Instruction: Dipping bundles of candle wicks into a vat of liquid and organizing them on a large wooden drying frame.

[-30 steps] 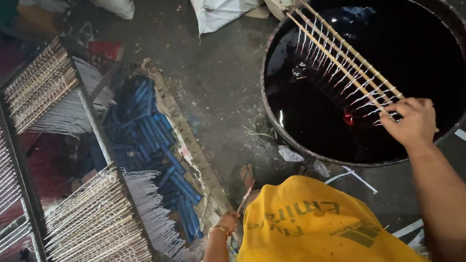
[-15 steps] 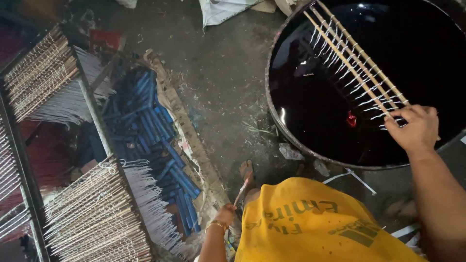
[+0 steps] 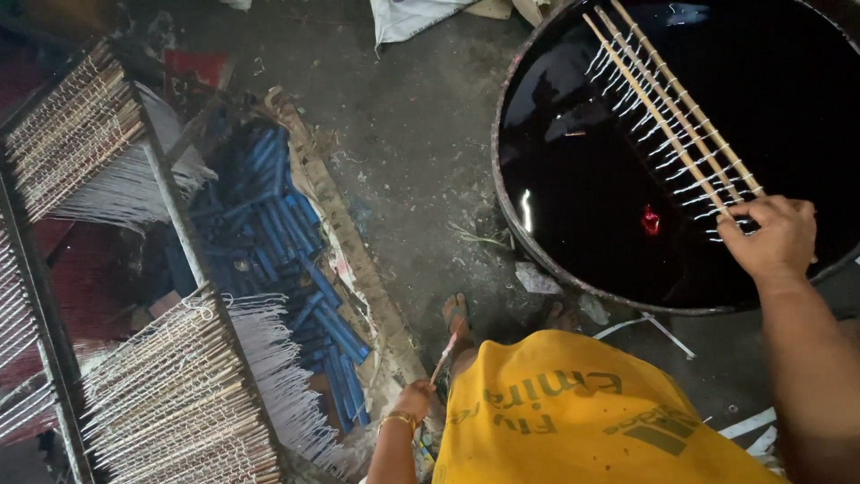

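The right hand (image 3: 772, 240) is clamped on the near ends of a bundle of sticks (image 3: 667, 112), each hung with a row of white strings; the sticks slant out across a big round vat (image 3: 511, 224) of black liquid, and the strings hang just at its surface, some seeming to touch it. The left hand (image 3: 414, 399) is down by the person's side, closed round one thin stick (image 3: 445, 351) that points up and away.

To do this dipping well, I judge that the sticks should be kept level and fanned a little, so that every string meets the liquid alike and none clumps with its neighbour; the grip should stay firm at the ends, since the load hangs far out from the hand; any lift should be slow and held over the vat, so that drips fall back in and not on the floor; the bare feet (image 3: 457, 314) stand close to the rim, so spills matter.

The floor (image 3: 403, 161) is rough grey concrete, stained and strewn with scraps; to the left stand racks (image 3: 170, 403) stacked with more sticks of white strings; between them lies a heap of blue candles (image 3: 287, 251) on cardboard; a pale sack (image 3: 412, 13) lies at the top edge; the light is dim.
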